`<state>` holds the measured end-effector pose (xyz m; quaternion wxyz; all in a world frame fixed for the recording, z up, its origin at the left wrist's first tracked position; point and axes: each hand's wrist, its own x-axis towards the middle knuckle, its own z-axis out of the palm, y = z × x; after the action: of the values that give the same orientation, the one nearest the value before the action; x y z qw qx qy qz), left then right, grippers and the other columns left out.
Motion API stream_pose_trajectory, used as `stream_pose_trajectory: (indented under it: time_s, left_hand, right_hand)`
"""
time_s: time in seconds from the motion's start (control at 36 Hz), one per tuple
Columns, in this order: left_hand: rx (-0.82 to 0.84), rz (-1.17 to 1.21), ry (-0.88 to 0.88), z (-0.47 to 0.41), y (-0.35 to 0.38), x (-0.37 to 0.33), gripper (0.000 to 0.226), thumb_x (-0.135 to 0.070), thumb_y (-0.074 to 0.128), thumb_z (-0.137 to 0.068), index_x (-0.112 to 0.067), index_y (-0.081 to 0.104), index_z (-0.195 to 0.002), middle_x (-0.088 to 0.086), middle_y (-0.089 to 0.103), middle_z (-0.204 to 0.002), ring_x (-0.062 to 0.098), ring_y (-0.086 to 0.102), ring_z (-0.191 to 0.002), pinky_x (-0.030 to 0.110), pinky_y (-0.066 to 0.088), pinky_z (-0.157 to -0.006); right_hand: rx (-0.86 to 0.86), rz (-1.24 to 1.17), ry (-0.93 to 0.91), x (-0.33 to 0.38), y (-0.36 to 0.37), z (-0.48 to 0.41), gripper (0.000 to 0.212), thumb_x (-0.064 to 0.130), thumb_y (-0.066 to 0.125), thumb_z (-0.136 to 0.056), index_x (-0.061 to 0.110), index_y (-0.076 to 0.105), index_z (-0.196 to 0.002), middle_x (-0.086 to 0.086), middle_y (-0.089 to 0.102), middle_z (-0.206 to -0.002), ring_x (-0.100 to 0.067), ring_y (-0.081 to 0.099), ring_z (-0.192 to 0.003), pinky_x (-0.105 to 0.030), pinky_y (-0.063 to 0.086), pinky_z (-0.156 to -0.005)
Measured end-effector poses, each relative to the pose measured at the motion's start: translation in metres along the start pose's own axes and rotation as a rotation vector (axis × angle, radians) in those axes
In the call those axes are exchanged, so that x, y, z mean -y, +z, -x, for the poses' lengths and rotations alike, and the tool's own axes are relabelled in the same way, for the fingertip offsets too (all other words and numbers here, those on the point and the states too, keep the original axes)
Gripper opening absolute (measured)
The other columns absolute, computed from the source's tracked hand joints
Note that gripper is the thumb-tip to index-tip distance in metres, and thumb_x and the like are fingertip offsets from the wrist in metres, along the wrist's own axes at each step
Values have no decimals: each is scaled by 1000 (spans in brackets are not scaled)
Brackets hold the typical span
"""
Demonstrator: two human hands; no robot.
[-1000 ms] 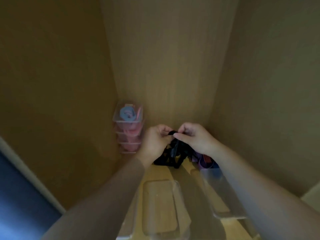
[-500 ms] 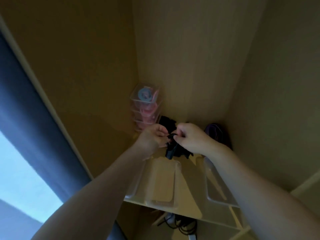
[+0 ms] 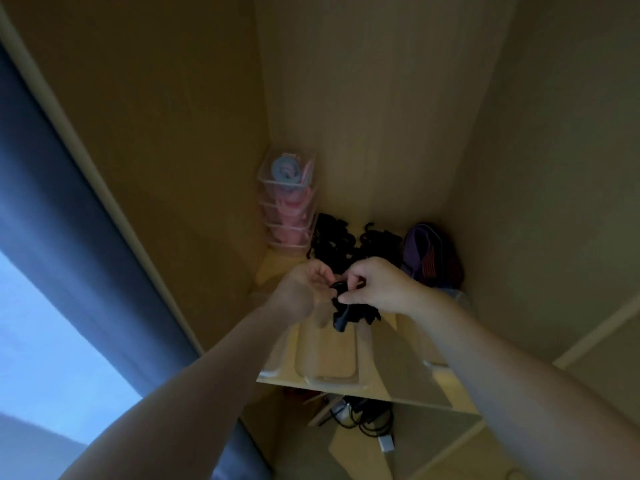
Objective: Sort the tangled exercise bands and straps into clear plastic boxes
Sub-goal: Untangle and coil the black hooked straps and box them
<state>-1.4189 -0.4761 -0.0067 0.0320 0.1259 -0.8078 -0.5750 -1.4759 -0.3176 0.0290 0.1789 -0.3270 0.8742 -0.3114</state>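
Both hands meet over the back of the shelf (image 3: pixel 398 375), above the near box. Right hand (image 3: pixel 377 285): fingers curled, thumb and forefinger pinching the top of a black strap (image 3: pixel 341 311) at its looped end. Left hand (image 3: pixel 304 285): palm turned up, fingers curled in toward the same loop, fingertips on it or just beside it; grip not clear in dim light. Strap hangs down from the pinch, its lower end dangling over the far end of an open clear box (image 3: pixel 325 358) lying flat on the shelf. Second clear box (image 3: pixel 433 355) to the right, partly hidden by the right forearm. Behind the hands, a black pile (image 3: pixel 332 240) of tangled straps against the back wall; purple bundle (image 3: pixel 427 254) just right of it. Stack of clear boxes (image 3: pixel 289 216) in the left corner, pink bands inside, a blue roll (image 3: pixel 284 169) in the top one. Cables (image 3: pixel 367 417) on the floor below the shelf
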Motion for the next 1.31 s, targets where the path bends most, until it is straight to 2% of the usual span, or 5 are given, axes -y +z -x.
stream_pose_trajectory:
  time_s: [0.39,0.67,0.81,0.94,1.31]
  left_hand:
    - [118,-125,48,1,1,42,18,8,58,-83,-10,58,-83,-5,55,-70,-3,50,-57,7,37,-53]
    - [234,-221,5,-3,10,56,35,5,56,-89,-29,57,-83,2,59,-79,23,59,-76,38,53,-68]
    - [237,-430,55,-5,15,65,41,1,64,-83,-14,62,-121,10,59,-120,29,53,-115,34,44,-97]
    - [191,-758,166,-5,15,64,61,-23,62,-89,-31,38,-145,4,46,-127,22,43,-117,17,21,-78]
    - [195,-959,284,-14,14,63,33,-28,61,-86,-36,59,-118,-9,61,-118,17,38,-110,27,23,-85]
  right_hand:
    - [-112,-151,157,-25,53,-20,27,28,79,-77,19,55,-68,4,51,-61,-12,48,-57,-25,36,-54]
    - [-104,106,174,-46,67,-25,22,33,72,-83,18,59,-74,-1,59,-76,-17,54,-71,-32,44,-64]
    - [-99,69,165,-55,68,-24,12,24,72,-84,17,64,-90,-2,65,-87,-20,63,-82,-36,53,-75]
    - [-137,48,149,-58,76,-27,14,14,68,-86,17,70,-99,1,67,-91,-19,64,-89,-30,51,-83]
    - [-58,255,51,-68,74,-34,22,20,60,-92,7,74,-103,-11,60,-115,-26,58,-103,-34,45,-93]
